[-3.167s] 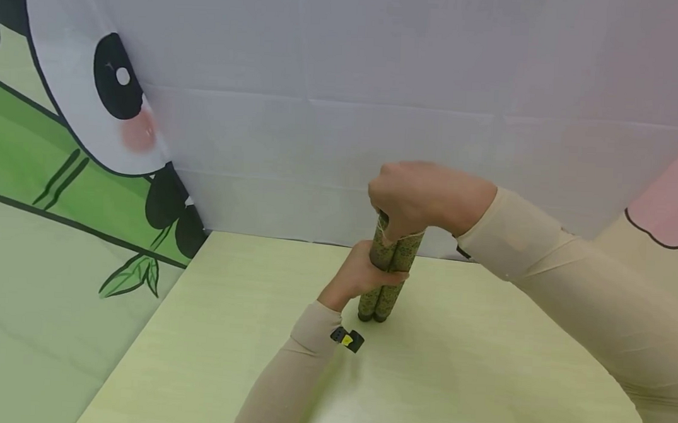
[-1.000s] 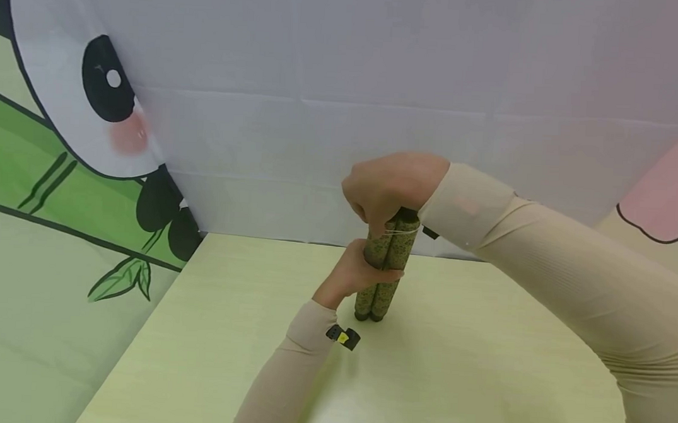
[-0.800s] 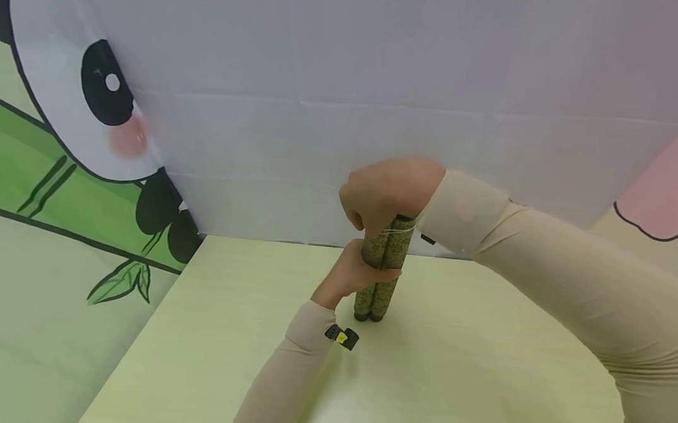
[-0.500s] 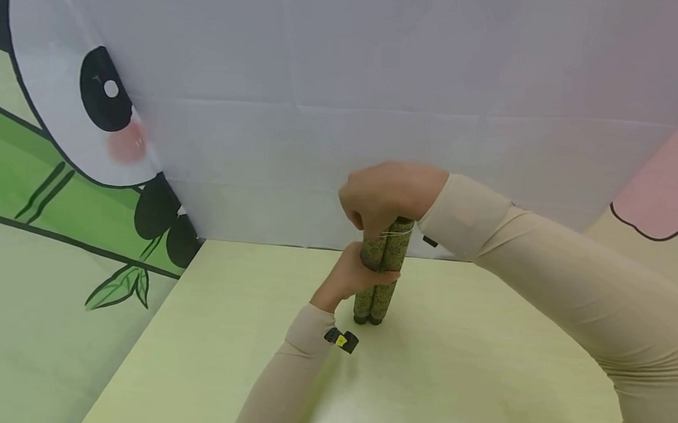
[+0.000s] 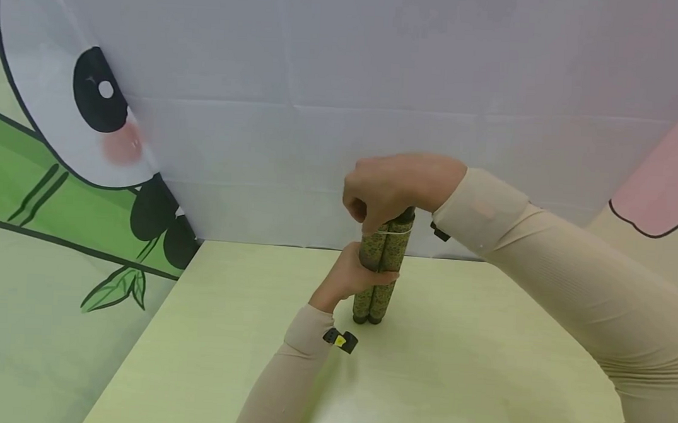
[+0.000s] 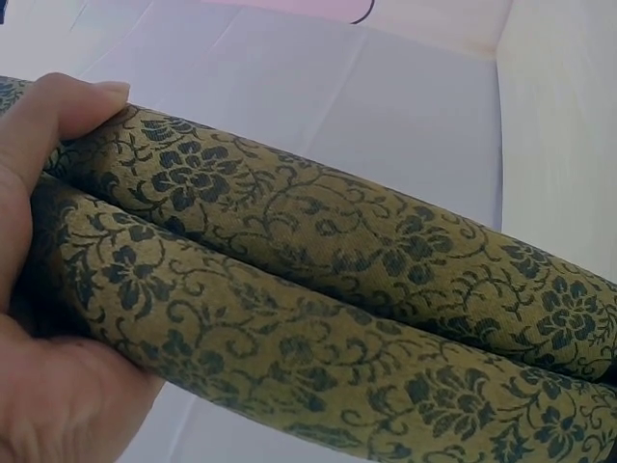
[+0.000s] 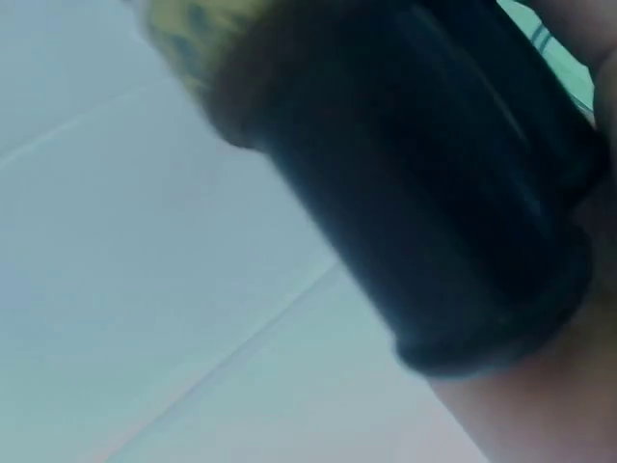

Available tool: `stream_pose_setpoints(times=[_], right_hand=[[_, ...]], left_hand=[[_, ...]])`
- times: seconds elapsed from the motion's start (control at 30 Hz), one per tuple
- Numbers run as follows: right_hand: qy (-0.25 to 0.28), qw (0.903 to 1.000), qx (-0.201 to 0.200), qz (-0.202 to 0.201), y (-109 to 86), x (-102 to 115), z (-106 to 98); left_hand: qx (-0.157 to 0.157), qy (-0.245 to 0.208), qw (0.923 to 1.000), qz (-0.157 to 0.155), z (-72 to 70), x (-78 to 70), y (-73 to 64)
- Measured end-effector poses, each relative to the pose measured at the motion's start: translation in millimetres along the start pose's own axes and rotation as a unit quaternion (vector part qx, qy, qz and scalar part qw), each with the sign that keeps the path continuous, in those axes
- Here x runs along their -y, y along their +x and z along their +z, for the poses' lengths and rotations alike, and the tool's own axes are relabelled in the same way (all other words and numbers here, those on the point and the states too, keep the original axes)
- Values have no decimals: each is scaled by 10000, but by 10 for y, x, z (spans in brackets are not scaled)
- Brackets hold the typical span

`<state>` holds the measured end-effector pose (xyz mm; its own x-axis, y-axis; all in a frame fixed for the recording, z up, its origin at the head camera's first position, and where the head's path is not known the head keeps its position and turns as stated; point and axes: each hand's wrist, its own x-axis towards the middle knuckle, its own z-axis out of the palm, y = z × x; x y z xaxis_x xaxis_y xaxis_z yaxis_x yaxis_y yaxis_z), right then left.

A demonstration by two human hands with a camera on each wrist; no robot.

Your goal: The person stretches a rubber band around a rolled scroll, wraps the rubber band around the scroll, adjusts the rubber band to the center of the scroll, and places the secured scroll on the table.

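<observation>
A scroll with two thick rolls (image 5: 393,248) side by side, in dark floral brocade on olive gold, stands nearly upright on the table (image 5: 452,355). My left hand (image 5: 350,278) grips both rolls around the middle, thumb across the front; the left wrist view shows the brocade (image 6: 318,222) close up. A thin white band (image 5: 397,232) circles the rolls near their top. Above it my right hand (image 5: 405,183) bends over the top ends, its fingertips pinching at the band's left side. Dark smooth end knobs (image 7: 415,212) fill the right wrist view beside that hand.
A pale wall covering (image 5: 296,140) rises right behind the table's back edge. To the left hangs a printed sheet (image 5: 30,255) with a cartoon eye and green bamboo. A small black and yellow device (image 5: 340,341) sits at my left wrist.
The right hand, lower over the roll tops half a second ago, has risen slightly and shifted right, showing more of the tops and band. The left hand keeps its grip on the rolls.
</observation>
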<state>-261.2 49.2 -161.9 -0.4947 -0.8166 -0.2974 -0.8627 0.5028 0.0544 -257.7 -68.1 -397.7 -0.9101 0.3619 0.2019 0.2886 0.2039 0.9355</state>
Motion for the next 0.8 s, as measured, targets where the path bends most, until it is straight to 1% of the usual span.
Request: stream_pose_setpoints(times=[0.17,0.33,0.5,0.57,0.67,0.73,0.8], right_hand=[[59,9999,-73,-61,-1,-16,65],[71,9999,-141,-55,3,-25,82],[67,9998,-189,-78,10,-37,95],[85,9996,-263,-60,1,-36,90],[220,9979,-616,-41,-53,-54,75],[429,9937,-1039,-15,-121,-89,75],[702,9851,-1568,-15,-211,-152,106]], left_hand=[[21,13,10000,58,-14,12,1],[109,-112,9997,169,-18,20,4],[154,-159,9996,156,-30,14,-5],[113,-99,9998,120,-40,10,-11],[7,3,10000,47,-53,9,-15],[-37,-2,10000,27,-56,8,-14],[-24,-38,10000,68,-54,4,-12]])
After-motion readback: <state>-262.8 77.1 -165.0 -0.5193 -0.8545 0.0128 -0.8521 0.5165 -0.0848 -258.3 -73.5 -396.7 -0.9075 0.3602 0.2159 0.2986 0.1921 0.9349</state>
